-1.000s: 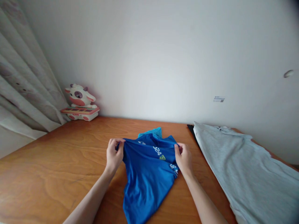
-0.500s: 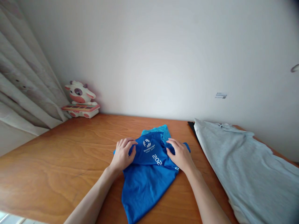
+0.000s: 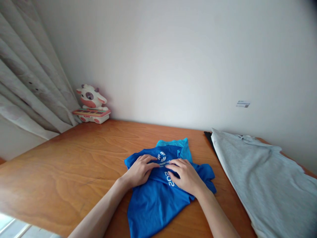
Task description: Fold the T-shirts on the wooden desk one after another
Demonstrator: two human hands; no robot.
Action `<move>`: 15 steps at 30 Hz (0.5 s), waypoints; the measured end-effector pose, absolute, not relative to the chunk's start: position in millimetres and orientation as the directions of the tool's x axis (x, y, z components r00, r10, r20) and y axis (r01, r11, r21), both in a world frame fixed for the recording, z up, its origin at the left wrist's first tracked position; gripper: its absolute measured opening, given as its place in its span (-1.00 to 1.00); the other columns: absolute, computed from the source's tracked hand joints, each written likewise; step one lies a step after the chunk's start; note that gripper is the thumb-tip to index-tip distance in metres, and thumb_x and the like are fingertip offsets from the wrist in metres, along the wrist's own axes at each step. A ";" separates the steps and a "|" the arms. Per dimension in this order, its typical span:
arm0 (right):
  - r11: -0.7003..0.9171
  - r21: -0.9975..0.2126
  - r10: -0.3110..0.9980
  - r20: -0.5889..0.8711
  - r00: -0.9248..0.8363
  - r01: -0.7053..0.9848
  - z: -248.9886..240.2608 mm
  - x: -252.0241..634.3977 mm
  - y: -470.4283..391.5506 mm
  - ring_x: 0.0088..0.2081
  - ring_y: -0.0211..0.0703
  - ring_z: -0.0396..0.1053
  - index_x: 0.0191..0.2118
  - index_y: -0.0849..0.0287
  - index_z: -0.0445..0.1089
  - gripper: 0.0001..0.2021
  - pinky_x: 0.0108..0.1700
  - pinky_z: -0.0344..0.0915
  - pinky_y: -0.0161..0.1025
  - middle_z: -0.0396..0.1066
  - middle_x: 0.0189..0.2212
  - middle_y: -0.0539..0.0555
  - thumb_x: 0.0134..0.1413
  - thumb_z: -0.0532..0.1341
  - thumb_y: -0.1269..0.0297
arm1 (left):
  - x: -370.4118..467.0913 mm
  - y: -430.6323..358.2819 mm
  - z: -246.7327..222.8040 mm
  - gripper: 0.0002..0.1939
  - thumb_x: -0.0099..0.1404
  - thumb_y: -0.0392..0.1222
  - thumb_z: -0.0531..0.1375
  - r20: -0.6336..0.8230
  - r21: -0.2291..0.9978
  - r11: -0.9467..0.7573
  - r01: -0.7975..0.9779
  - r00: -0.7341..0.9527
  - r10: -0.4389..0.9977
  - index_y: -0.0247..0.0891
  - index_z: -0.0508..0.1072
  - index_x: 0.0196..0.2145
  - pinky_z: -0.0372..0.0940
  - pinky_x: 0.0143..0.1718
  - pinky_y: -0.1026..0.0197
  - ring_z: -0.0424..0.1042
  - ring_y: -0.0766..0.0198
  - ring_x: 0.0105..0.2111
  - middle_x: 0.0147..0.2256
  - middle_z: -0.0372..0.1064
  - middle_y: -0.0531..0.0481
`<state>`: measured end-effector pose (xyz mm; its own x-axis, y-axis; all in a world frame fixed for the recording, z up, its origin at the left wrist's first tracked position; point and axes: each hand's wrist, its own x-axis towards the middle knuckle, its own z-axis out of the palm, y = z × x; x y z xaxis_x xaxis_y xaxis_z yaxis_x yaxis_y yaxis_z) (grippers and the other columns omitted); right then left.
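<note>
A blue shirt with a white round logo and white digits lies rumpled on the wooden table, its lower part reaching toward me. Light blue fabric shows along its far edge. On the left of the printed area rests my left hand, fingers bent and apart from the thumb, grasping nothing. Across the shirt's middle lies my right hand, thumb and fingers spread, covering part of the lettering. The fingertips of both hands come close together near the logo. Cloth beneath the palms is hidden.
Grey garments lie spread on the table's right side, with a black piece of fabric under their edge. A cow-shaped toy keyboard stands at the back left by the curtain. Behind the wooden table is a white wall.
My hands have moved inward over the shirt, toward each other. More of the shirt's right side now lies spread out beyond my right hand. The view has shifted slightly.
</note>
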<state>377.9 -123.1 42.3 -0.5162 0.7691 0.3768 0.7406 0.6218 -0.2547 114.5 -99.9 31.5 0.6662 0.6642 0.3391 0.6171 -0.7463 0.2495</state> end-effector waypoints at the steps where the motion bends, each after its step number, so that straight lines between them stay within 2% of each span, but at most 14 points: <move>1: 0.627 -0.261 0.769 0.356 -0.531 0.734 41.2 375.7 -124.0 0.01 -0.08 0.41 -0.04 -0.03 0.56 -0.78 0.08 0.27 -0.11 0.51 -0.02 0.05 0.26 0.23 0.28 | 114.1 -100.1 32.2 -0.54 0.36 -0.39 0.07 0.332 0.229 -0.765 0.601 0.691 0.642 0.01 0.52 0.07 0.25 0.15 -0.06 0.35 0.05 0.12 0.15 0.39 -0.04; 5: 0.624 -0.253 0.776 0.315 -0.547 0.739 39.9 371.5 -126.6 0.00 -0.06 0.38 -0.03 -0.06 0.57 -0.78 0.06 0.25 -0.11 0.48 -0.04 0.06 0.26 0.25 0.21 | 111.8 -99.6 33.9 -0.43 0.28 -0.45 0.10 0.287 0.177 -0.799 0.575 0.746 0.601 0.13 0.52 0.09 0.27 0.10 -0.06 0.33 0.03 0.08 0.16 0.36 -0.03; 10: 0.651 -0.161 0.754 0.244 -0.609 0.742 41.9 364.2 -129.6 -0.14 -0.09 0.32 0.14 -0.16 0.47 -0.61 -0.02 0.22 -0.13 0.41 -0.24 0.05 0.28 0.17 0.36 | 110.2 -98.3 34.0 -0.43 0.31 -0.43 0.09 0.274 0.148 -0.805 0.574 0.759 0.591 0.17 0.51 0.10 0.30 0.04 -0.03 0.36 0.05 0.03 0.11 0.40 -0.04; 15: 0.610 -0.174 0.793 0.149 -0.591 0.773 41.1 358.7 -131.2 -0.15 -0.12 0.35 0.18 -0.14 0.43 -0.59 0.02 0.17 -0.13 0.44 -0.25 0.04 0.31 0.11 0.35 | 109.9 -97.8 33.5 -0.45 0.30 -0.45 0.10 0.294 0.170 -0.814 0.556 0.760 0.580 0.14 0.54 0.07 0.31 0.07 -0.02 0.36 0.07 0.06 0.10 0.41 -0.03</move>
